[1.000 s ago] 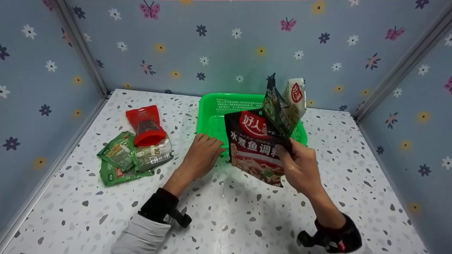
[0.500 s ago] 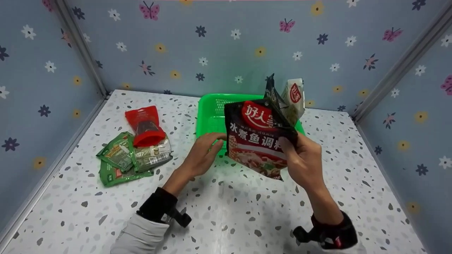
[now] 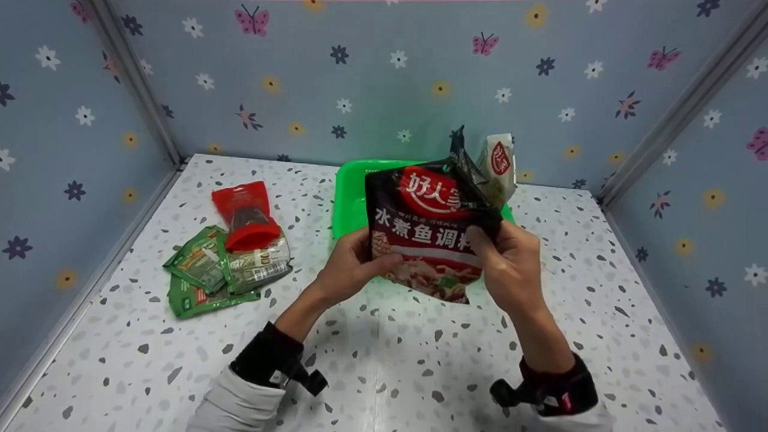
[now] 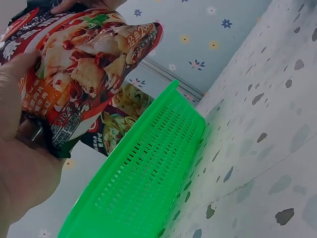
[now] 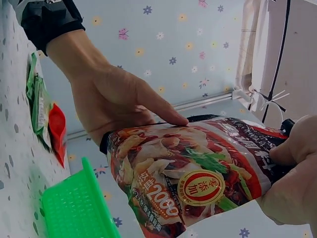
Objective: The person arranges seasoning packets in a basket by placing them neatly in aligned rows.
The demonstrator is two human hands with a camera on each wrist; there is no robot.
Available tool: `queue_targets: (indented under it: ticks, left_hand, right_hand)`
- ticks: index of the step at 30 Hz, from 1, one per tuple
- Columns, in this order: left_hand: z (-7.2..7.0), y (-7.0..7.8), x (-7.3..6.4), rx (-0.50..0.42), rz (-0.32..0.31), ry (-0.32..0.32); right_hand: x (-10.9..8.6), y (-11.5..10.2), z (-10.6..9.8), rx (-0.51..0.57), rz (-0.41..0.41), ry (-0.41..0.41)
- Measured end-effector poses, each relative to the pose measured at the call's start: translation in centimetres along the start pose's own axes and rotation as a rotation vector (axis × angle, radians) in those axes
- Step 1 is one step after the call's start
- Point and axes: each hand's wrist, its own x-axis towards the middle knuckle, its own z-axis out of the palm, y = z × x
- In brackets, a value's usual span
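Observation:
Both hands hold a black and red seasoning packet (image 3: 429, 225) above the front of a green basket (image 3: 349, 201). On its left edge, my left hand (image 3: 351, 267) pinches it, thumb across the front and fingers behind. My right hand (image 3: 516, 264) grips the packet's right edge, its thumb pressed on the front. Behind it, a dark packet (image 3: 465, 159) and a white packet (image 3: 499, 165) stand up out of the basket, their lower parts hidden. Printed food shows large on the held packet (image 5: 173, 173) in the right wrist view.
Left of the basket lies a pile: a red pouch (image 3: 246, 210) on top, a silver-green packet (image 3: 261, 267) beneath it, and green packets (image 3: 201, 261) beside and below. Flower-patterned walls (image 3: 396, 78) enclose the speckled table (image 3: 372, 372) at the back and sides.
My left hand has come from beside the packet to pinch its left edge. The packet has shifted slightly left and up in my right hand's grip. The pile has stayed put.

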Motion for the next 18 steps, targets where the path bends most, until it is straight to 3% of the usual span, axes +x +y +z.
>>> queue_targets:
  ticks: [5,11,18]
  left_hand:
    - [0.1,0.1,0.0,0.047,-0.029,-0.006]
    - [0.1,0.3,0.0,0.115,-0.034,0.039]
    - [0.1,0.2,0.0,0.143,-0.025,0.028]
  right_hand:
    - [0.1,0.3,-0.1,0.0,0.003,-0.02]
    - [0.4,0.4,-0.9,0.045,0.016,-0.083]
    - [0.7,0.3,-2.0,0.103,0.111,-0.193]
